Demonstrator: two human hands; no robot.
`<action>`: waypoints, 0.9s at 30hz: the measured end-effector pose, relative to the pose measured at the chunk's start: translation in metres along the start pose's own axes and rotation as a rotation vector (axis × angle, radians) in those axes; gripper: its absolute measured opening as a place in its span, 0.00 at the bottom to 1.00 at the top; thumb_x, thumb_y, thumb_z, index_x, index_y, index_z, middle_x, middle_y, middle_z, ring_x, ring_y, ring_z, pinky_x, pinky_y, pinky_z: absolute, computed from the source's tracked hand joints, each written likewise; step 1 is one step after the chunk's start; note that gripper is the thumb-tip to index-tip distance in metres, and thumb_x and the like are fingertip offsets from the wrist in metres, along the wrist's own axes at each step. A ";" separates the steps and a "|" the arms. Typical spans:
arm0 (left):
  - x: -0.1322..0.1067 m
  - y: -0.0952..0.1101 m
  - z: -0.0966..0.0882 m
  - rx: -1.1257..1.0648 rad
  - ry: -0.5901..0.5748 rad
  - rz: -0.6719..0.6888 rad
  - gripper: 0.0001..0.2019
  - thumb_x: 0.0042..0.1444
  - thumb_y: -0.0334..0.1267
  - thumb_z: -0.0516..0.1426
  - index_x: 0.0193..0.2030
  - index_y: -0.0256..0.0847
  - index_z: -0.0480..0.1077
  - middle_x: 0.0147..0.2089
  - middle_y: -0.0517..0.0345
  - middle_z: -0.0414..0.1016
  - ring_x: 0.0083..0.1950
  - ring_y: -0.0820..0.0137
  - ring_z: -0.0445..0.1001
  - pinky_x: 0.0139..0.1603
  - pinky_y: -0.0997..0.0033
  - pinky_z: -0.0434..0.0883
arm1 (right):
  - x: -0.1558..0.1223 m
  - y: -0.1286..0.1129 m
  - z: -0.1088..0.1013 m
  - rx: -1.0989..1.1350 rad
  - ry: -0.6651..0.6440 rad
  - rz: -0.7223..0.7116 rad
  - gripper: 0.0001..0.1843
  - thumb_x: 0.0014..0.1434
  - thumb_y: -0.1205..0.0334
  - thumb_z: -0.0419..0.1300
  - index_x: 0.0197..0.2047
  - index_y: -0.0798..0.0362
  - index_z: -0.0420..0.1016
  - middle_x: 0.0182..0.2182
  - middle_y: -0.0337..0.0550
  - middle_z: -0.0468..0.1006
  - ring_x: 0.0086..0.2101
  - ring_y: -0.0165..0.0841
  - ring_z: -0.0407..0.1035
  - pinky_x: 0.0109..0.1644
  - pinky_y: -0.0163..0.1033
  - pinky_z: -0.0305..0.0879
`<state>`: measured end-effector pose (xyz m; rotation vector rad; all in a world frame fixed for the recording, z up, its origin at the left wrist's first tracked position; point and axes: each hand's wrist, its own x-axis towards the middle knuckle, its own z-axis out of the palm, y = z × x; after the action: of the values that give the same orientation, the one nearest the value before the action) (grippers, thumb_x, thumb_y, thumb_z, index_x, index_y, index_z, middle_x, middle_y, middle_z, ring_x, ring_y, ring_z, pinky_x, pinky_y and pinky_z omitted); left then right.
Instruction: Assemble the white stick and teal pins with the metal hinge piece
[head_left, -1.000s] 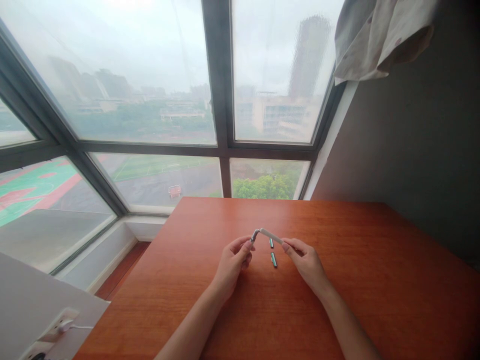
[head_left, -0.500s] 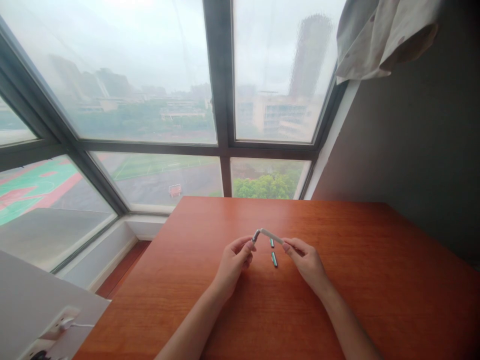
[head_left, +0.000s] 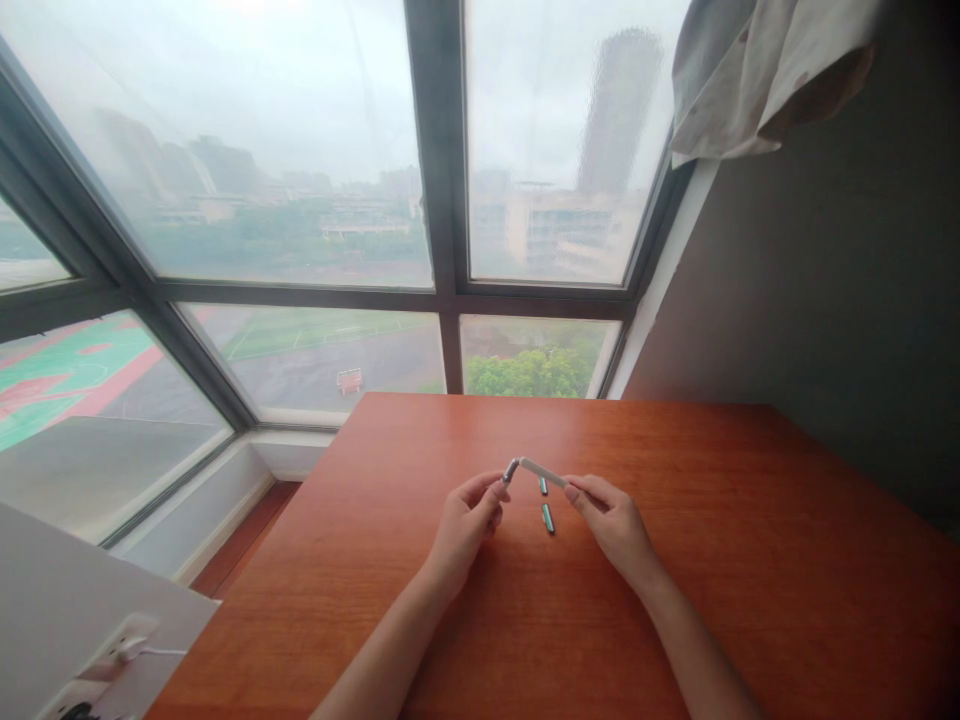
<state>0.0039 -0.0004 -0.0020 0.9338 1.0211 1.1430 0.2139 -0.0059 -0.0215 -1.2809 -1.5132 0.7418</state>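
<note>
Over the middle of the wooden table (head_left: 420, 440), I hold a slim white and grey handle (head_left: 544, 471) that makes a bent, peaked shape. Its short grey end is pinched between the thumb and fingers of my left hand (head_left: 474, 515). My right hand (head_left: 611, 515) grips the lower end of the long white part. Whether the grey and white parts are joined at the peak, I cannot tell. Beneath, between my hands, lies a small green and black razor-cartridge-like piece (head_left: 548, 518). A second similar piece (head_left: 543, 486) lies just beyond it, partly hidden by the white part.
Large window panes with a dark frame (head_left: 450, 300) rise behind the table's far edge. A grey wall (head_left: 787, 270) stands on the right, with a hanging cloth (head_left: 765, 80) above. At lower left, a white plug (head_left: 135, 648) sits in a wall socket.
</note>
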 end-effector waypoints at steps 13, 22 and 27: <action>0.000 0.000 -0.001 -0.008 -0.020 0.002 0.23 0.44 0.50 0.64 0.43 0.35 0.74 0.29 0.58 0.68 0.21 0.80 0.59 0.18 0.79 0.49 | 0.001 0.000 0.000 0.009 0.019 -0.006 0.19 0.56 0.46 0.58 0.39 0.53 0.80 0.36 0.48 0.80 0.38 0.40 0.72 0.42 0.41 0.68; 0.001 -0.003 -0.001 0.003 -0.041 0.034 0.22 0.45 0.50 0.63 0.42 0.34 0.74 0.29 0.58 0.69 0.20 0.80 0.59 0.17 0.79 0.49 | 0.000 -0.005 -0.001 -0.011 0.005 -0.028 0.19 0.57 0.47 0.57 0.39 0.52 0.80 0.34 0.47 0.80 0.36 0.39 0.72 0.41 0.40 0.68; 0.000 0.000 -0.001 -0.042 -0.012 0.000 0.23 0.43 0.50 0.64 0.43 0.35 0.73 0.29 0.58 0.68 0.21 0.80 0.59 0.17 0.79 0.48 | 0.000 0.000 -0.001 -0.006 0.039 -0.013 0.20 0.56 0.46 0.58 0.39 0.53 0.80 0.36 0.48 0.80 0.38 0.40 0.73 0.42 0.41 0.68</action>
<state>0.0032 0.0000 -0.0025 0.9061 0.9834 1.1530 0.2146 -0.0058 -0.0211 -1.2815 -1.4922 0.7011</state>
